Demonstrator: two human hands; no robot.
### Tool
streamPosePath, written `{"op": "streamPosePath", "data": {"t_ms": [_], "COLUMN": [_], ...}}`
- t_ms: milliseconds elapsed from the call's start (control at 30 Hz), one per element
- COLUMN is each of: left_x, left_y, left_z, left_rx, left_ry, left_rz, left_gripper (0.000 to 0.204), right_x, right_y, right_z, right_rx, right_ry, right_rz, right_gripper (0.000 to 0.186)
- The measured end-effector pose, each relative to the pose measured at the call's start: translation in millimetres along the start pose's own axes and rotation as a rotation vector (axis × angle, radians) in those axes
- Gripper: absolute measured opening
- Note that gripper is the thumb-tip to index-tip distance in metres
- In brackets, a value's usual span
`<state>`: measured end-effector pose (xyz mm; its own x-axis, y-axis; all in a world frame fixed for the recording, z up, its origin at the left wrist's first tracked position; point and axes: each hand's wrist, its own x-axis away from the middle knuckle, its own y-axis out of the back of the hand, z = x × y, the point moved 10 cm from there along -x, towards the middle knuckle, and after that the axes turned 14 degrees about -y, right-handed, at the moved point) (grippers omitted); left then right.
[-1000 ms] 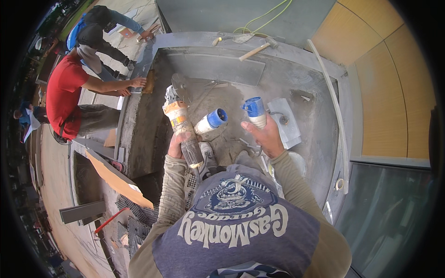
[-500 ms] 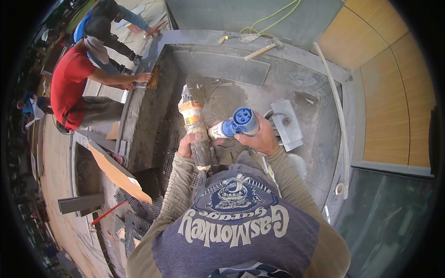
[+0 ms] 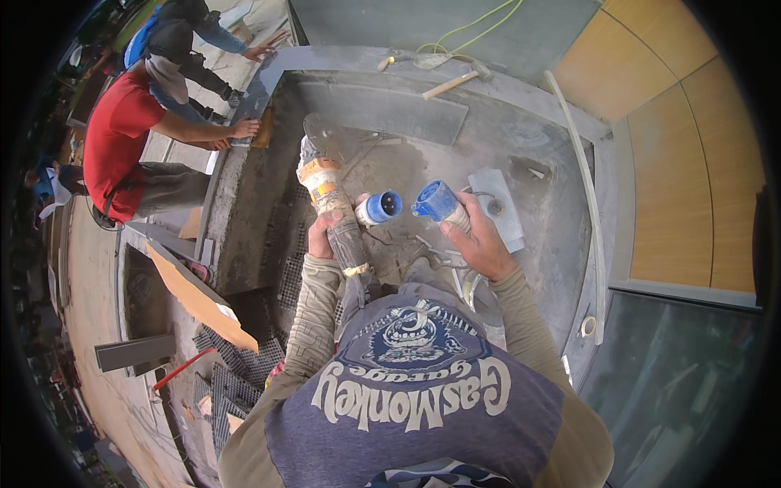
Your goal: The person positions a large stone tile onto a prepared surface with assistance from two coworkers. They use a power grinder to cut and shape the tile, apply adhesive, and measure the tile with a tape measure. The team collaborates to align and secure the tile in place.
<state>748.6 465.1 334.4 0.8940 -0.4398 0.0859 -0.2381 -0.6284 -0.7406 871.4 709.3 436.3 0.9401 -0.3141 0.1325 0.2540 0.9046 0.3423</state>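
Holds an angle grinder in the left hand, with palm and fingers curled round the grey rear body and the disc pointing up and away from the chest. Has a blue-and-white plug just right of the grinder, pin end turned rightward, with a bit of the left hand's fingers showing by its pale back part; cannot tell how firmly pinched there. Grips a blue-and-white socket connector in the right hand, thumb along the near side, fingers closed behind, open end tilted up and to the left. Leaves a narrow gap between plug and socket connector, near each other but not touching, in front of the T-shirt. Has a pale slab on the dusty floor just beyond the right hand. Farther off, on the far ledge, shows a wooden-handled hammer. Down the right side, shows a long pale strip and wood-coloured panels. At left, shows cardboard and a red bar; beyond them, a person in red bending, hands at the ledge, near another person with a blue backpack.
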Motion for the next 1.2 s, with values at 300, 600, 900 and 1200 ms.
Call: {"op": "streamPosePath", "data": {"t_ms": [300,600,900,1200], "left_x": [0,3,3,9], "left_y": [-17,-23,-15,-2], "left_z": [-18,-24,-25,-18], "left_rx": [-0.158,-0.282,-0.356,-0.346], "left_ry": [-0.013,-0.018,-0.005,0.007], "left_rz": [0.108,0.138,0.148,0.108], "left_gripper": [0.064,0.062,0.061,0.059], "right_x": [14,7,1,-10], "right_y": [-8,-24,-36,-54], "right_z": [47,35,19,1], "right_rx": [0.181,0.358,0.28,0.404], "right_ry": [0.123,0.052,-0.104,-0.147], "right_rz": [0.052,0.179,0.26,0.384], "right_gripper": [0.061,0.056,0.054,0.052]}}
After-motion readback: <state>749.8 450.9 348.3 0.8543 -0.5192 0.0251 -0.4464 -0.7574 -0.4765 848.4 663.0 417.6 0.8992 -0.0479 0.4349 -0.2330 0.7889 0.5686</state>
